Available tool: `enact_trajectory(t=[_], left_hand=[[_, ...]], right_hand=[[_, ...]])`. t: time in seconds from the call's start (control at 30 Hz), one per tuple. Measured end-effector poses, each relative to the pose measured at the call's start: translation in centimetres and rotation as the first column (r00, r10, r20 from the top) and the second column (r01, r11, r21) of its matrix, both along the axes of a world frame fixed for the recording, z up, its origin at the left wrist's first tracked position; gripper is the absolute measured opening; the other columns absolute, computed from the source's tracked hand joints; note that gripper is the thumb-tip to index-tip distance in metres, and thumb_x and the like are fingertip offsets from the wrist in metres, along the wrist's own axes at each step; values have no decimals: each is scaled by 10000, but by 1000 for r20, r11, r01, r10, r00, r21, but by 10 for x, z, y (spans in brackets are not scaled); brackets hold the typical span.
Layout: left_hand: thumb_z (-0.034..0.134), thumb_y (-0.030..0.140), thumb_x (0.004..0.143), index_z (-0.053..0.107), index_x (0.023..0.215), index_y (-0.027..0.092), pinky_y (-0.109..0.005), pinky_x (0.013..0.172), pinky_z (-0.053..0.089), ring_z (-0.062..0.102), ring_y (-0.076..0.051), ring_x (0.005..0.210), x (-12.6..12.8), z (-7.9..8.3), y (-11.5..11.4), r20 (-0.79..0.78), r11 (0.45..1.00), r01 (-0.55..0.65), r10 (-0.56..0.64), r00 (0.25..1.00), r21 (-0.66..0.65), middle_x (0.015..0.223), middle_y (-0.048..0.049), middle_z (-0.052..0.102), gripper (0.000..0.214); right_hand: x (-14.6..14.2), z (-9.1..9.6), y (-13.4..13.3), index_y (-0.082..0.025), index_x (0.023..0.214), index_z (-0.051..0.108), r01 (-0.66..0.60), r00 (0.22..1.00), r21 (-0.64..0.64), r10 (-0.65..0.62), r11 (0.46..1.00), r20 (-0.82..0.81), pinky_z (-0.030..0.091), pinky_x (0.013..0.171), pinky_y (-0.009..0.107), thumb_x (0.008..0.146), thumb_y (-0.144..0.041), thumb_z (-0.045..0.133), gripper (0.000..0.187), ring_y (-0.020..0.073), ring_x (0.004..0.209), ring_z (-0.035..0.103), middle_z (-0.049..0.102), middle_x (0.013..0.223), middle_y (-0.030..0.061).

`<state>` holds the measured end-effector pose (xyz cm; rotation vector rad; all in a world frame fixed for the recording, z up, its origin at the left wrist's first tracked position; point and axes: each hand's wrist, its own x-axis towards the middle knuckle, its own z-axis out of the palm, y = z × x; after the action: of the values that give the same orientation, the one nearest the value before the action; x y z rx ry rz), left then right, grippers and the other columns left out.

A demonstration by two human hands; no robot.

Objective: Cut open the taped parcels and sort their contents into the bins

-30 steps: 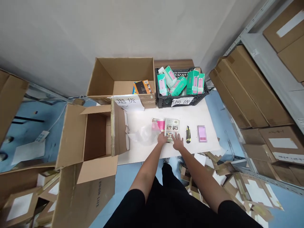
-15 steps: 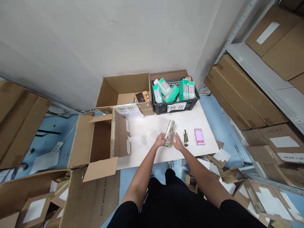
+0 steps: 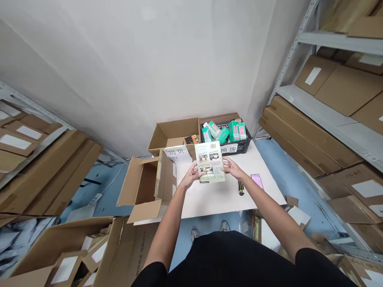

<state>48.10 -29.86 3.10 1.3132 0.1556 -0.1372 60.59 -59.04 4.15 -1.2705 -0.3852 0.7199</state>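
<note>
Between my two hands, a flat pale printed package (image 3: 210,161) is held up above the white table (image 3: 206,201). Its broad face shows small photos, lines of text and a barcode near the top; whether it is a box or a book I cannot tell. My left hand (image 3: 190,176) grips its left edge, thumb on the front. On the opposite edge, my right hand (image 3: 233,168) is closed with its fingertips. A black and yellow utility knife (image 3: 241,188) lies near my right forearm, and a pink, partly covered flat item (image 3: 257,181) is beside it.
A black basket (image 3: 247,146) of green and pink boxes (image 3: 234,130) stands at the table's back. Left of it is an open carton (image 3: 176,123) holding an orange-black box (image 3: 191,139). Another open carton (image 3: 145,181) sits at the left edge. Shelves flank both sides.
The package was low over the table and seen narrow; now it is raised with its broad face toward me. My right hand has closed on its edge. The camera view has tilted up.
</note>
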Motion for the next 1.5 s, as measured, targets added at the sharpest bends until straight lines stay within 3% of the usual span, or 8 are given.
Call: enact_trajectory(t=[0.13, 0.3, 0.5, 0.7, 0.8, 1.1, 1.27, 1.5], left_hand=[[975, 453, 676, 561, 1432, 242, -424, 926, 598, 731, -290, 1117, -1, 36, 10, 93, 988, -73, 60, 994, 138, 1323, -139, 706, 887], [916, 412, 756, 693, 1344, 244, -479, 1075, 535, 623, -333, 1325, 5, 73, -12, 302, 810, -415, 308, 902, 415, 1319, -135, 718, 651], [893, 411, 796, 501, 1610, 224, -466, 1158, 495, 600, -326, 1389, 23, 100, -66, 418, 947, -260, 163, 894, 186, 1551, -142, 603, 922], [895, 382, 794, 505, 1618, 238, -448, 1150, 518, 627, -316, 1359, 19, 125, -33, 441, 957, -288, 263, 858, -9, 1528, -125, 640, 923], [913, 370, 779, 467, 1643, 279, -470, 1135, 532, 614, -323, 1389, 9, 127, -8, 351, 972, -215, 233, 907, -92, 1516, -117, 652, 976], [946, 422, 736, 509, 1611, 343, -440, 1030, 583, 677, -312, 1287, 6, 108, 19, 236, 986, -164, 151, 960, 36, 1556, -110, 615, 981], [889, 393, 794, 638, 1514, 280, -480, 1104, 539, 666, -318, 1281, 21, 116, 2, 343, 821, -442, 324, 882, 362, 1452, -124, 678, 771], [863, 404, 826, 389, 1681, 231, -459, 1220, 452, 491, -339, 1512, 34, 126, -38, 463, 931, -233, 81, 882, 280, 1713, -130, 422, 993]], right_hand=[[-8, 38, 3, -306, 1372, 537, -21, 997, 40, 18, 999, 70, 637, 839, 440, 726, -392, 922, 757, 275, 985, 788, 804, 1185, 82], [-10, 63, 27, -280, 1331, 567, 123, 968, 98, -141, 988, 207, 642, 897, 500, 708, -424, 908, 725, 306, 989, 800, 825, 1077, 73], [-38, 77, 80, -283, 1398, 649, 149, 857, 82, -170, 985, 486, 615, 1022, 476, 804, -404, 793, 623, 321, 1289, 703, 727, 1401, 101], [-32, 89, 84, -306, 1515, 595, 164, 800, 40, -156, 986, 580, 484, 1196, 502, 832, -374, 788, 713, 314, 1487, 539, 618, 1553, 86], [-7, 94, 67, -303, 1557, 537, 282, 844, 11, -253, 959, 473, 494, 1177, 534, 769, -408, 865, 861, 339, 1490, 526, 589, 1576, 121], [10, 97, 46, -288, 1354, 566, 5, 996, 50, -9, 999, 90, 653, 718, 379, 624, -385, 975, 843, 294, 931, 803, 824, 1104, 71], [5, 101, 58, -314, 1414, 535, 124, 973, 119, -144, 985, 179, 658, 883, 483, 659, -424, 955, 871, 313, 1041, 792, 807, 1181, 75], [-10, 106, 91, -317, 1488, 596, -115, 898, 192, 20, 975, 439, 425, 1247, 506, 805, -525, 857, 760, 313, 1517, 504, 603, 1571, 89]])
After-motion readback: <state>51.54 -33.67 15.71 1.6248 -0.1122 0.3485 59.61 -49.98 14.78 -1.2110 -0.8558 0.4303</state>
